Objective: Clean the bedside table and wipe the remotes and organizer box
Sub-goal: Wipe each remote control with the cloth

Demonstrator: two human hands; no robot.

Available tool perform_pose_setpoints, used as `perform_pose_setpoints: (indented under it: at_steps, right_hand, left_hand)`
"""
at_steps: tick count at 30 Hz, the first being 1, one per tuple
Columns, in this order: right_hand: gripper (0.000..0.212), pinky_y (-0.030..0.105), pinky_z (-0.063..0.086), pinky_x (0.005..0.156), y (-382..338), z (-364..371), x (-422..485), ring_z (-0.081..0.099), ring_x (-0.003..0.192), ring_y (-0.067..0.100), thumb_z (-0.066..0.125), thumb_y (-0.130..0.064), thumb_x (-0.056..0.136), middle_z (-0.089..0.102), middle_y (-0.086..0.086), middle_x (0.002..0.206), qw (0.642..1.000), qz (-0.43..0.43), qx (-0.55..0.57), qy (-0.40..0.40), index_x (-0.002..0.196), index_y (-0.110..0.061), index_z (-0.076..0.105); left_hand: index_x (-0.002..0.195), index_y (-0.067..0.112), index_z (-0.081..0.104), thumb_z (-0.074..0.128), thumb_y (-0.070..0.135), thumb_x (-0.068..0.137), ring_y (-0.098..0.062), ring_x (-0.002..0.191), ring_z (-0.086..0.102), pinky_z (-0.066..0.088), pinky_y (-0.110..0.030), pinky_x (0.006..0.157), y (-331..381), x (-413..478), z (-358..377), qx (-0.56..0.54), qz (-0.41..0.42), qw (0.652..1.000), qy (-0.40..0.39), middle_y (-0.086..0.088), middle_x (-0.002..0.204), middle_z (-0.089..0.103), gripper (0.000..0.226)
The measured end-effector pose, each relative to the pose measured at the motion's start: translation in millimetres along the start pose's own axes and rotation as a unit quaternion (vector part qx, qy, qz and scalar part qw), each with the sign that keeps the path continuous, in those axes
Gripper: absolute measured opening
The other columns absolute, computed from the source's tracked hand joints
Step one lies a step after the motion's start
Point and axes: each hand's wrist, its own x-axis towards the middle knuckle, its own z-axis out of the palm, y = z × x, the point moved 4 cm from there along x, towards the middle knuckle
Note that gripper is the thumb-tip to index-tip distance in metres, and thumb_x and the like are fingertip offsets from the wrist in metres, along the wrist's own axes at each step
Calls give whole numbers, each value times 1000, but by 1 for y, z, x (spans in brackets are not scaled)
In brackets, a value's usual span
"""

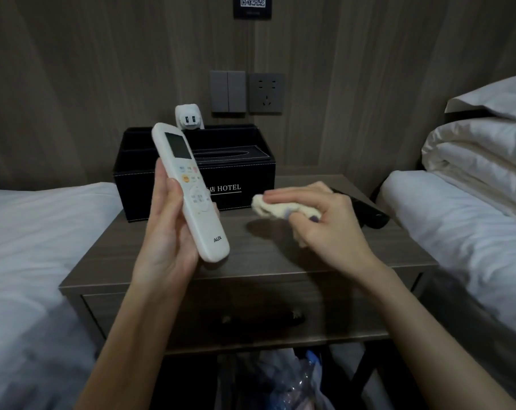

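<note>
Grip of left hand [168, 232] closed round white remote [188, 184], held tilted above the desk [265, 255]; grip of right hand [325, 220] bunched on crumpled cloth [268, 207]; black remote [372, 216] on desk far right, half hidden behind that hand; organizer box [245, 176] at far edge, lettering partly covered.

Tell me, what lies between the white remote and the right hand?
Nothing; the head view shows only bare bedside table between white remote and right hand.

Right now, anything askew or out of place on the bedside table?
Two things, mildly. A white plug adapter sticks up, tilted, at the organizer box's back rim. The black remote lies skewed near the bedside table's right edge. Nothing spilled or damaged shows.
</note>
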Motion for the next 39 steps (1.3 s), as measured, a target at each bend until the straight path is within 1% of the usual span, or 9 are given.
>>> perform_pose_setpoints:
  at_steps: [2, 6, 9, 15, 22, 25, 28, 36, 39]
  right_hand:
    - [41, 13, 39, 89, 12, -5, 1, 50, 104, 12, 58, 0, 81, 68, -20, 112, 997, 26, -78, -7, 107, -28, 75]
    - [45, 29, 26, 100, 27, 3, -5, 35, 118, 10, 60, -17, 86, 54, -22, 134, 954, 98, -238, -151, 126, -39, 60]
    - [49, 36, 20, 105, 15, 4, -3, 27, 129, 11, 59, -36, 84, 43, -25, 143, 951, 91, -244, -165, 131, -47, 51]
    - [46, 43, 38, 103, -30, 17, -2, 48, 110, 1, 57, -67, 73, 63, -28, 107, 986, 48, -121, -101, 115, -48, 58]
    - [37, 21, 56, 73, -43, 43, -11, 63, 85, -3, 73, -34, 82, 66, -20, 94, 992, 75, 0, -105, 114, -40, 56]
    - [30, 12, 52, 67, -41, 42, -9, 65, 81, -3, 72, -21, 84, 69, -19, 90, 994, 89, 34, -62, 110, -33, 63]
    - [27, 14, 52, 68, -33, 38, -5, 67, 80, 0, 72, -14, 83, 72, -13, 87, 987, 132, 81, -31, 106, -27, 68]
    - [27, 27, 55, 87, -14, 31, -2, 69, 101, 19, 71, -7, 83, 74, 8, 104, 908, 272, 311, -75, 108, -15, 73]
    - [26, 27, 56, 83, -16, 35, -4, 70, 96, 15, 69, -6, 84, 74, 7, 106, 876, 303, 362, -100, 107, -16, 73]
  left_hand:
    - [135, 45, 48, 53, 32, 91, -11, 110, 57, 47, -36, 90, -2, -3, 5, 36, -6, 999, -9, 2, 144, 49, 46]
    - [136, 42, 48, 56, 31, 86, -23, 129, 48, 39, -45, 108, -4, -10, 16, 119, -15, 992, -26, 1, 143, 50, 51]
    - [128, 42, 53, 58, 25, 82, -22, 131, 48, 34, -48, 112, -4, -12, 22, 124, -10, 992, -8, 2, 136, 56, 49]
    - [125, 42, 51, 64, 22, 76, -23, 124, 55, 44, -42, 105, -7, -9, 19, 98, -7, 995, 35, -1, 120, 63, 55]
    - [141, 39, 37, 65, 11, 76, -29, 109, 65, 59, -45, 70, -9, -7, 20, 63, -21, 997, 27, -9, 125, 57, 76]
    - [142, 34, 38, 70, 12, 80, -39, 119, 57, 50, -61, 89, -10, -5, 15, 63, -25, 997, 22, -11, 121, 55, 73]
    - [140, 22, 43, 59, 16, 90, -31, 122, 56, 44, -57, 102, -8, -2, 13, 74, -20, 997, 22, -11, 118, 59, 53]
    - [145, 32, 35, 44, 30, 94, -24, 126, 54, 39, -50, 108, 0, -3, 16, 133, -16, 988, -76, -8, 136, 57, 52]
    - [146, 44, 24, 39, 35, 96, -27, 129, 51, 41, -45, 106, -1, -6, 22, 128, -7, 984, -125, -12, 144, 49, 52]
